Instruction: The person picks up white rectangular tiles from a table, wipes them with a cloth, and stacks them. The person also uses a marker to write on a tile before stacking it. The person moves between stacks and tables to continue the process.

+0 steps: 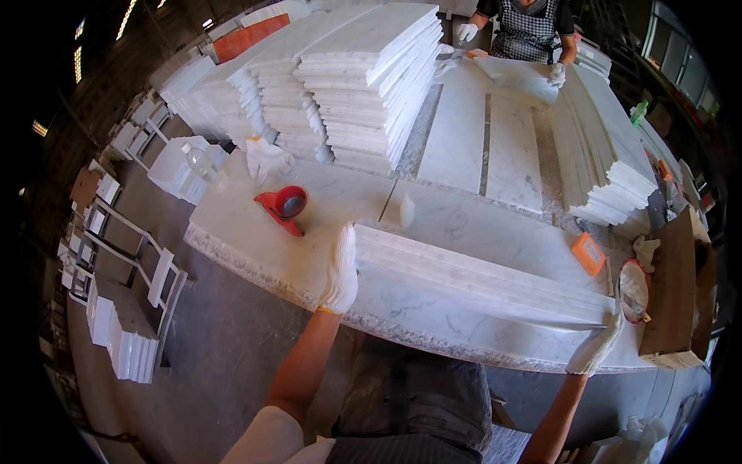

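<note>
My left hand (342, 272), in a white knit glove, grips the left end of a stack of long, narrow white marble slabs (471, 274). At the stack's right end, my right hand (597, 344), gloved too, holds the edge; its fingertips are partly hidden. The stack lies lengthwise between my hands over a marble-topped table (456, 214); whether it touches the top all along I cannot tell. Left of my left hand sits a red tape dispenser (281, 209). A small white lump (407, 209) stands behind the stack. An orange block (589, 254) rests near its right end.
Tall marble stacks (363, 85) rise behind, with another pile (610, 155) at right. A white glove (267, 160) and clear bottle (199, 162) lie back left. A red-rimmed bowl (634, 290) and cardboard box (671, 298) flank my right hand. A co-worker (528, 35) handles a sheet opposite.
</note>
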Available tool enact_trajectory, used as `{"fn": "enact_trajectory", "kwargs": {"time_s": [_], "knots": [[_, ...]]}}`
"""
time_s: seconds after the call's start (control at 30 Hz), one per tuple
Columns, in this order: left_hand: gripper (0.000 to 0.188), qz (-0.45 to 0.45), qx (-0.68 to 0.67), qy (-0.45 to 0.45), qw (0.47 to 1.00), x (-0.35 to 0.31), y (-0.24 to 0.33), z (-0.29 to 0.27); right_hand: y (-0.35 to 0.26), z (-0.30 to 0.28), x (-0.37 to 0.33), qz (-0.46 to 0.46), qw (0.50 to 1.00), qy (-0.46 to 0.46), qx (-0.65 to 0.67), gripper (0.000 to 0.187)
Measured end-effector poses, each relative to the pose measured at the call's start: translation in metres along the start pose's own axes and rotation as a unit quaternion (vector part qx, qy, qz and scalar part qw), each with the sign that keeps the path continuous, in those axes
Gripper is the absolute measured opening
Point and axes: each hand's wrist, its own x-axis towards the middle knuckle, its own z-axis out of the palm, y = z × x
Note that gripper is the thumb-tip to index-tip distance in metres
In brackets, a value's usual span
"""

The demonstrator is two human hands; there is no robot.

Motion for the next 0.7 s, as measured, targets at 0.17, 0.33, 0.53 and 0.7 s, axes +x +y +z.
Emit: {"fn": "enact_trajectory", "kwargs": {"time_s": [0.17,0.33,0.53,0.7], "knots": [[0.045,-0.004,0.059,-0.015,0.998,0.007,-0.004,-0.001,-0.001,0.003,0.002,0.068,0.996,-0.034,0.046,0.064],[0.042,0.013,0.086,-0.016,0.996,0.011,-0.009,0.000,0.007,-0.001,0.012,0.047,0.985,-0.128,0.105,0.071],[0.038,0.077,0.137,0.064,0.986,0.006,0.003,0.019,-0.005,0.014,0.011,0.057,0.986,-0.101,0.116,0.067],[0.037,0.080,0.137,0.074,0.985,0.006,0.015,0.034,-0.026,0.056,-0.004,0.094,0.978,0.124,0.137,0.061]]}}
